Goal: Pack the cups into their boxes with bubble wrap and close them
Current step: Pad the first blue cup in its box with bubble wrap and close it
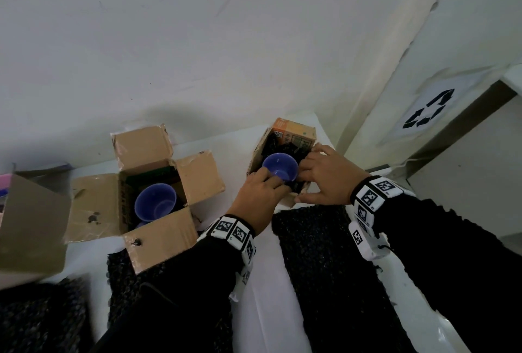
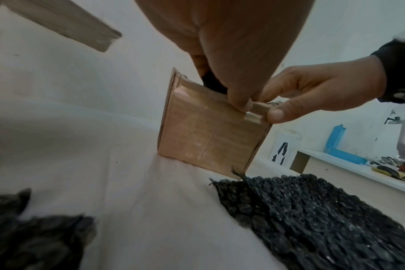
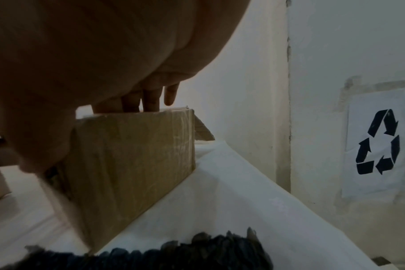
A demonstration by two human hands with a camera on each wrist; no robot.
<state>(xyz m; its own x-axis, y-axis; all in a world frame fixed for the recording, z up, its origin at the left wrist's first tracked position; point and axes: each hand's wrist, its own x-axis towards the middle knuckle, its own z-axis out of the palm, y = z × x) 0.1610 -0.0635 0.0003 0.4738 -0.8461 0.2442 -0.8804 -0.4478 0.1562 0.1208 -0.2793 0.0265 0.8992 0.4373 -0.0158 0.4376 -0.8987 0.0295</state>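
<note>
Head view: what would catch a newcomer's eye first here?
Both hands meet at the small box by the wall: the left hand and right hand work round a blue cup nested in black bubble wrap. To its left, a second blue cup sits in an open box.

The small box (image 1: pixel 285 152) stands open at the far right of the table, lined with black bubble wrap (image 1: pixel 275 143). A blue cup (image 1: pixel 280 169) sits upright inside it, mouth up. The large box (image 1: pixel 147 191) stands to the left, flaps spread open, holding a second blue cup (image 1: pixel 155 202). Loose sheets of black bubble wrap (image 1: pixel 324 254) lie flat on the near side.
</note>
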